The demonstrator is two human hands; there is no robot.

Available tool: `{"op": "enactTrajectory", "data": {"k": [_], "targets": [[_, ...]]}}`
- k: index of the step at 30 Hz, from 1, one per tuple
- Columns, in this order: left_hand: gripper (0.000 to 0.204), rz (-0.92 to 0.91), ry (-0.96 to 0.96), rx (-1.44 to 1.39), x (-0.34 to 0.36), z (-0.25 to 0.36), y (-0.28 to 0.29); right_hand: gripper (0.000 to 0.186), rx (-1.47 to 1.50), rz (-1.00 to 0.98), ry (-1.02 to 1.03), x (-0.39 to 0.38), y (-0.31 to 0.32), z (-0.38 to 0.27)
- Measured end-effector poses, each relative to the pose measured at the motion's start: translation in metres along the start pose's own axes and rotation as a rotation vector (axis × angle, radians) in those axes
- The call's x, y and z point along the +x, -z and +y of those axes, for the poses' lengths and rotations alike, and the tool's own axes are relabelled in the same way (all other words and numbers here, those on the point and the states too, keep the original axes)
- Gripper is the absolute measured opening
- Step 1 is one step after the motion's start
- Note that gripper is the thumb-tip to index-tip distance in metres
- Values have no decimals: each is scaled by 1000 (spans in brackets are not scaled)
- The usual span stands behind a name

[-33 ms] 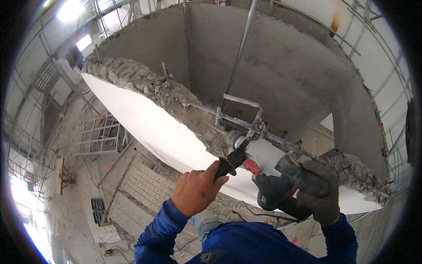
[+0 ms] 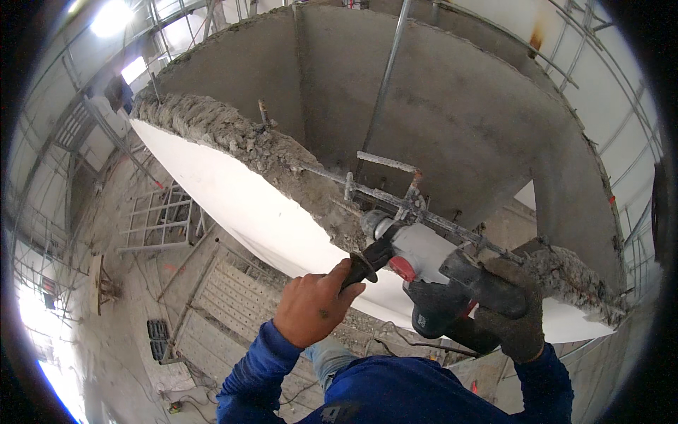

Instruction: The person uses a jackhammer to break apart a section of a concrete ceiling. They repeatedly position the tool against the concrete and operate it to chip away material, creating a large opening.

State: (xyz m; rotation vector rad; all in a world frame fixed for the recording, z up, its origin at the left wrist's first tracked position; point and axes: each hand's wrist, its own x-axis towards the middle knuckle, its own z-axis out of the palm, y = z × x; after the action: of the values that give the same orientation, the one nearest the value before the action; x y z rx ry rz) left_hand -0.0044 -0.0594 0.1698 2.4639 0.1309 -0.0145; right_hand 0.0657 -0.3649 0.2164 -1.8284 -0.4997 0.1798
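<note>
A grey, black and red rotary hammer [image 2: 431,258] lies across the broken top of a concrete wall [image 2: 282,159], its front end among bent, mortar-crusted rebar [image 2: 381,194]. My bare left hand [image 2: 314,304] is closed round its black side handle [image 2: 361,270]. At the back of the tool, my right hand [image 2: 519,318], in a dark work glove, wraps the rear handle; its fingers are partly hidden by the black housing. The tip of the bit is out of sight behind the tool's nose and the rebar. A black cable [image 2: 452,348] runs beneath the tool.
White sheeting [image 2: 233,177] covers the wall's near face. Behind it is a deep concrete enclosure [image 2: 452,106] with an upright metal pole [image 2: 388,78]. Below left are perforated scaffold planks [image 2: 229,297], a metal frame [image 2: 159,220] and a black case [image 2: 158,339]. Scaffolding [image 2: 49,169] surrounds the area.
</note>
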Motion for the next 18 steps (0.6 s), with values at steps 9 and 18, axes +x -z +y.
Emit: {"op": "enactTrajectory", "data": {"k": [9, 18], "targets": [[40, 109, -67, 14, -2, -17, 0, 64, -72, -74, 67, 9, -13, -6], [38, 121, -61, 4, 6, -43, -4, 64, 55, 4, 2, -6, -50, -1]]}}
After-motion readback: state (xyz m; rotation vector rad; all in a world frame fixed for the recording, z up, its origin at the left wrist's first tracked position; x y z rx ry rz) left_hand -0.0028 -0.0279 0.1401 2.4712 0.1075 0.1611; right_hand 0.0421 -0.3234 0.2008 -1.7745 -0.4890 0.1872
